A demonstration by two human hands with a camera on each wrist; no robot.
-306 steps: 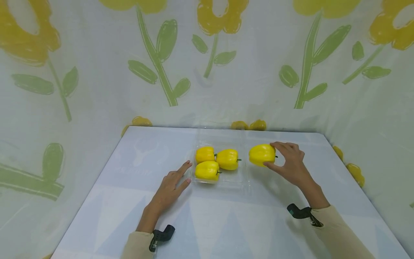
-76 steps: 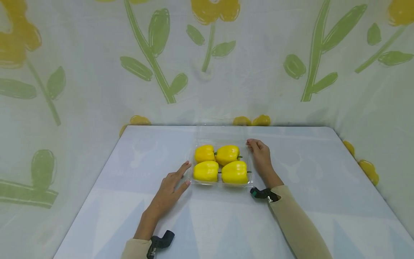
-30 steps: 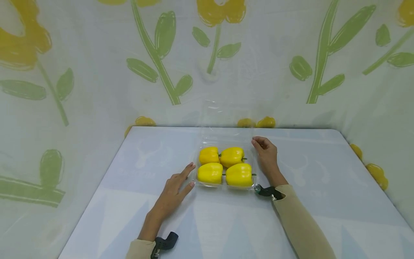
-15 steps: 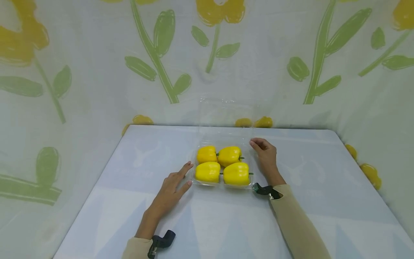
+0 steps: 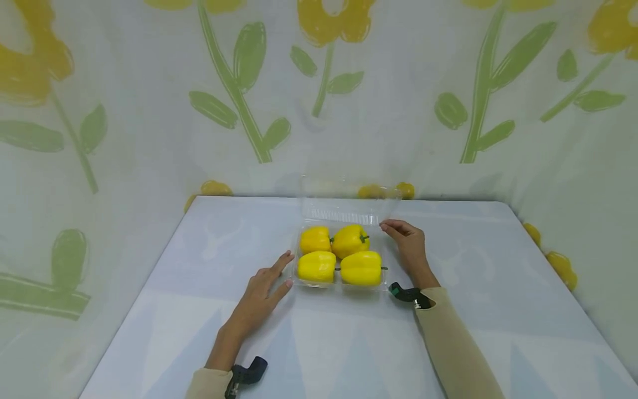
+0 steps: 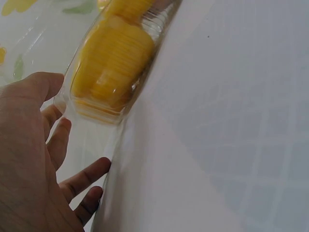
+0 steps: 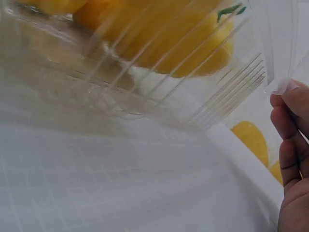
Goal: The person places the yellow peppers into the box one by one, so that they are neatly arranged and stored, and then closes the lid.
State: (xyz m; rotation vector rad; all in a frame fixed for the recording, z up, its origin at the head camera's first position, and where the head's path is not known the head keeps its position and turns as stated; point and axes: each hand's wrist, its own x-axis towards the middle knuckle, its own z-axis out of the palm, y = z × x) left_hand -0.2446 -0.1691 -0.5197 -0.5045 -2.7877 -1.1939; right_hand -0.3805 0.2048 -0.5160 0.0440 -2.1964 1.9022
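A clear plastic clamshell tray (image 5: 340, 286) holds several yellow bell peppers (image 5: 361, 268) in two rows. Its hinged clear lid (image 5: 344, 203) stands tilted over the back row. My right hand (image 5: 391, 227) pinches the lid's right front corner; in the right wrist view the fingertips (image 7: 285, 92) grip the lid edge (image 7: 270, 58) beside a pepper (image 7: 169, 43). My left hand (image 5: 279, 274) lies flat on the table with straight fingers touching the tray's left side. In the left wrist view, the left hand (image 6: 34, 159) sits by the tray corner (image 6: 91, 108) and a pepper (image 6: 111, 63).
The pale blue table (image 5: 349, 343) carries only the tray. A cloth with green and yellow flowers (image 5: 239, 83) hangs close behind and on both sides. Black wrist mounts sit on both beige sleeves (image 5: 453, 343).
The lid stood nearly upright half a second ago and has tipped forward and down over the peppers, with my right hand on its corner. My left hand has stayed in place.
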